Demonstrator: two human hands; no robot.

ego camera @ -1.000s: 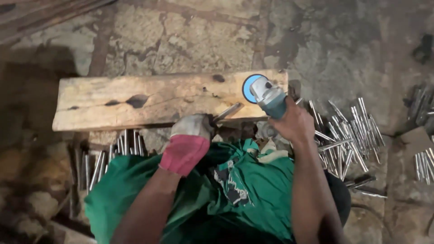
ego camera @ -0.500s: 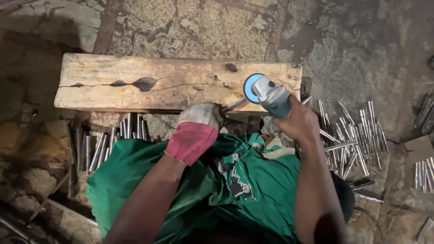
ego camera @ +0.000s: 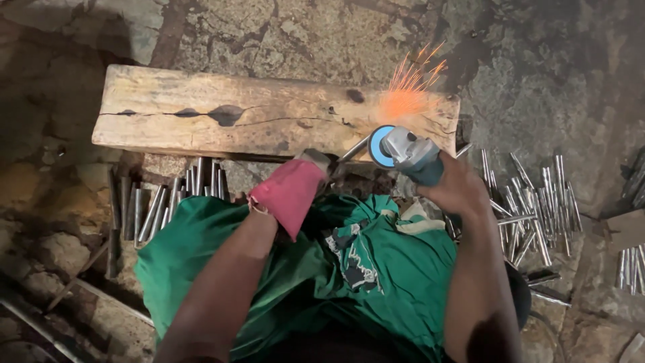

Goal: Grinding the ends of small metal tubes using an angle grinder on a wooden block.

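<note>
Short silvery metal rod (ego camera: 354, 147) lies across the near edge of the weathered, cracked wooden plank (ego camera: 222, 114), its far tip against the blue-centred disc of the grey-and-teal angle grinder (ego camera: 403, 151). Orange sparks (ego camera: 408, 91) fan up over the plank, so the grinding of that tip looks to be in hand. The left hand (ego camera: 292, 191), in a red-and-grey work glove, is closed around the rod's near end; the bare right hand (ego camera: 457, 188) is clamped on the grinder body. By my judgement the next move calls for a steady rod and light disc pressure, with the gloved fingers kept back from the wheel. Room is tight on the near side: the green cloth (ego camera: 302, 282) over the lap sits just below the plank's edge, and loose piles of cut metal rods (ego camera: 531, 202) crowd the stone floor (ego camera: 551, 81) on both sides. Beyond the plank, the floor shows only rough stone.
</note>
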